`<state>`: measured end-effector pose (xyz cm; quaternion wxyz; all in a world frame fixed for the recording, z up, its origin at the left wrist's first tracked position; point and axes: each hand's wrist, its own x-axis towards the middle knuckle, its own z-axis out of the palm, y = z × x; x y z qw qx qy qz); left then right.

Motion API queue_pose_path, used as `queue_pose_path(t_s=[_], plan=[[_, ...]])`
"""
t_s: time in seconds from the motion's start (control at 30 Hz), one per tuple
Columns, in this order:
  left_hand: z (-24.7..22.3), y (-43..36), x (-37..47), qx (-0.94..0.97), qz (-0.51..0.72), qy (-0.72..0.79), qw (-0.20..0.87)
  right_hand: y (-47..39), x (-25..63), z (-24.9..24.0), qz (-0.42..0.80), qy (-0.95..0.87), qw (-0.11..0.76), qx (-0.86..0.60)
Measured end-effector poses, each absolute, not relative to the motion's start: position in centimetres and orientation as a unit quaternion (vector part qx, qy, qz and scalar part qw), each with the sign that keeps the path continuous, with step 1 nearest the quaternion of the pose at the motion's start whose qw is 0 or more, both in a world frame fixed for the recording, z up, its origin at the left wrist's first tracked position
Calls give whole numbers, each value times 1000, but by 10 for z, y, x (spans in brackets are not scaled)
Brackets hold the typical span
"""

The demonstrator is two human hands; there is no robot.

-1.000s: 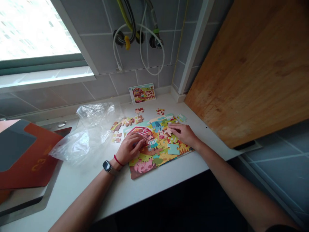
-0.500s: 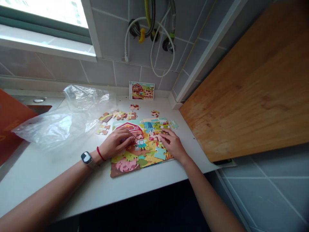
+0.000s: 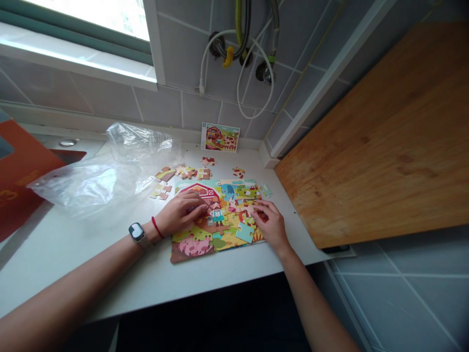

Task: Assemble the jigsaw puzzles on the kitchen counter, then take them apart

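A farm jigsaw puzzle (image 3: pixel 194 247) lies on the white counter, largely joined, with a barn, a farmer and a pink pig printed on it. My left hand (image 3: pixel 181 212) rests across its left part beside the farmer, fingers stretched out and slightly curved, holding nothing. At the puzzle's right side, my right hand (image 3: pixel 270 222) has thumb and fingers closed on a cow-patterned puzzle piece (image 3: pixel 248 209), partly covered by the fingertips. Just below that, a pale blue puzzle piece (image 3: pixel 245 233) lies on top of the puzzle.
Several loose puzzle pieces (image 3: pixel 185 171) lie behind the puzzle, another (image 3: pixel 266 190) at its right. A picture card (image 3: pixel 220 137) leans against the tiled wall. Clear plastic bags (image 3: pixel 95 181) and an orange box (image 3: pixel 22 181) occupy the left. A wooden board (image 3: pixel 384 137) stands at the right.
My right hand has moved slightly down and right relative to the puzzle, and more of the cow picture shows. My left hand has stayed in place. The camera view has shifted a little.
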<state>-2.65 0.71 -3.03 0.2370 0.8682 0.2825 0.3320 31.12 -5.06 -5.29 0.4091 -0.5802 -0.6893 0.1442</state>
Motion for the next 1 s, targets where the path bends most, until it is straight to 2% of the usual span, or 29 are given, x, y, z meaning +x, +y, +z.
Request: queue_pose_path(t_s=[0.23,0.67,0.87,1.0], plan=[[-32,7,-26,872,322,286,232,-78,333,-52,90,-643,419,-635],[-25,5,-24,868,330,304,210,-79,332,-52,110,-649,432,-616],[-30,23,-52,800,367,466,92,-80,333,-52,115,-637,448,-617],[-44,45,-85,759,349,547,57,-81,336,-54,91,-642,452,-612]])
